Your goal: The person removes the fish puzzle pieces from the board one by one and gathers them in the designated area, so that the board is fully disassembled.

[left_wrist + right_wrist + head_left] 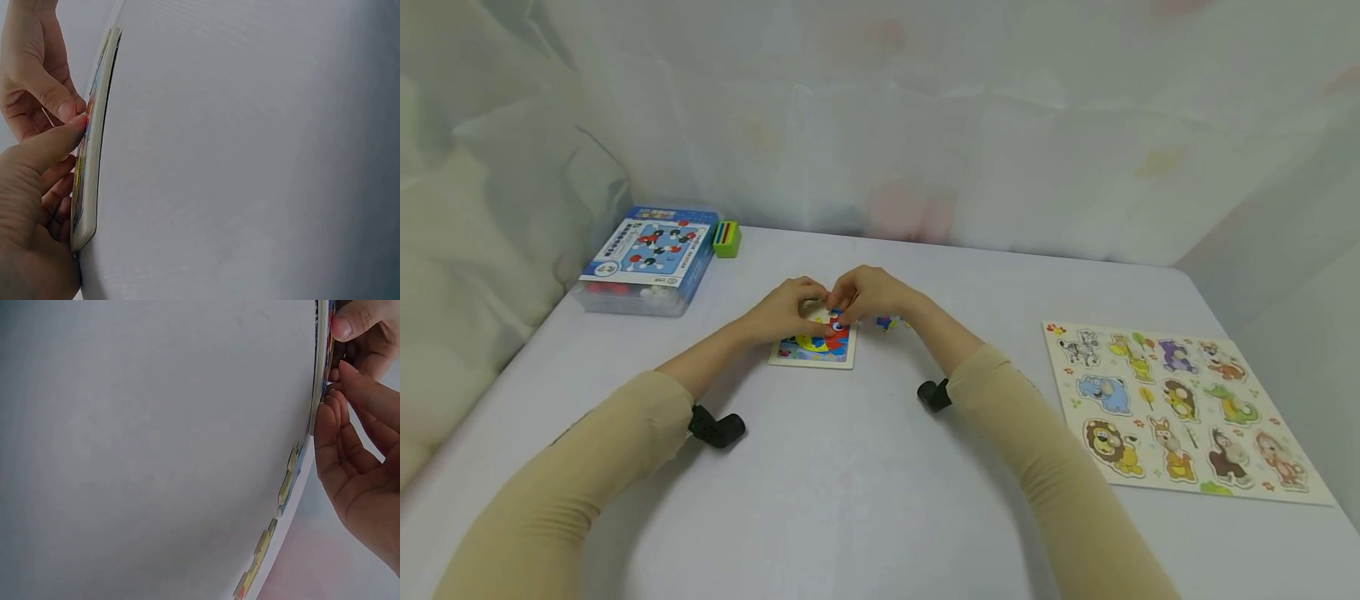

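Observation:
A small jigsaw board (811,362) with a bright red, yellow and blue picture lies on the white table. My left hand (784,312) rests over its left side, and the outstretched thumb (59,142) presses on the picture. From the right, my right hand (874,293) reaches over the upper right corner. Its thumb and forefinger pinch a small puzzle piece (835,312), mostly hidden by the fingers. Loose puzzle pieces (886,322) lie just right of the board, partly behind the right wrist; the right wrist view shows them edge-on as thin yellow-and-blue pieces (289,481).
A clear plastic box (651,262) with a blue molecule-model label stands at the back left. Touching its right side is a green block (727,240) with coloured strips. A large animal puzzle board (1157,400) lies at the right. White cloth (925,125) hangs behind the table.

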Tool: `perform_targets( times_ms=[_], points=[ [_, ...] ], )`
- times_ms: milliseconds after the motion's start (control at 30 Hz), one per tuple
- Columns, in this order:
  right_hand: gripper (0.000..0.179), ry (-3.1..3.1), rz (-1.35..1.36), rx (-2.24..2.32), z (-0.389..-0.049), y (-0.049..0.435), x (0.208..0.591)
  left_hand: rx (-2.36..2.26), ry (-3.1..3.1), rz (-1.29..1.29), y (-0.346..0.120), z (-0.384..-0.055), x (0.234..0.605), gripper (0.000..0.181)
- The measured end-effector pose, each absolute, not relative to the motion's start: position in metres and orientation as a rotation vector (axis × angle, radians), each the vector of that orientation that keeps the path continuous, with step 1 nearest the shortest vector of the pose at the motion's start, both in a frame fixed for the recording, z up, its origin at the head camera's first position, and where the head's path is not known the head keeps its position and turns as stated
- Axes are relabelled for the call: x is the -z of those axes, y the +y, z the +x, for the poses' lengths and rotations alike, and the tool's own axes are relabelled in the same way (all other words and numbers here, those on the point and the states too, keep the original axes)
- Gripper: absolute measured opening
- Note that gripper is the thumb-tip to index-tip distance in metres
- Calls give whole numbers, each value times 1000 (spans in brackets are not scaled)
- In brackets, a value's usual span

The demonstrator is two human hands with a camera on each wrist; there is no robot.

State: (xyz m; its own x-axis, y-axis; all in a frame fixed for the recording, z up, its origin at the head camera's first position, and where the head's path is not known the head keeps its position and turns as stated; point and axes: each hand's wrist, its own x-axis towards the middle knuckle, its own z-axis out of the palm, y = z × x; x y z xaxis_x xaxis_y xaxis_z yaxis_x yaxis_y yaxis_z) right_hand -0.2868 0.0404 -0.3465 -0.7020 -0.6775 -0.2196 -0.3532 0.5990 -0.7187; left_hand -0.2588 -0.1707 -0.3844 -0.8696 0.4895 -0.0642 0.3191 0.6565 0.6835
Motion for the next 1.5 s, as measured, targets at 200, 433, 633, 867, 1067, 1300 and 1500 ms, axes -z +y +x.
perform_targets(
  times_ms=[200,433,633,867,1067,1300,1500],
  points=[
    [23,2387,-780,869,-286,39,348,-1037,2617,657,-171,-260,386,55],
    [21,2417,-796,829,-283,37,349,-1042,2608,644,-172,-259,387,57],
    [21,2417,-805,798,-281,37,348,-1020,2618,639,-172,-259,388,59],
    [21,2413,-812,782,-280,37,348,-1023,2619,633,-171,-259,388,59],
    [21,2424,-844,775,-279,37,349,-1017,2628,637,-172,-258,388,61],
    [20,2442,-883,766,-279,37,350,-1026,2646,659,-172,-258,389,64],
    [19,2447,-873,784,-279,37,348,-1045,2620,636,-172,-258,388,58]
  ],
)
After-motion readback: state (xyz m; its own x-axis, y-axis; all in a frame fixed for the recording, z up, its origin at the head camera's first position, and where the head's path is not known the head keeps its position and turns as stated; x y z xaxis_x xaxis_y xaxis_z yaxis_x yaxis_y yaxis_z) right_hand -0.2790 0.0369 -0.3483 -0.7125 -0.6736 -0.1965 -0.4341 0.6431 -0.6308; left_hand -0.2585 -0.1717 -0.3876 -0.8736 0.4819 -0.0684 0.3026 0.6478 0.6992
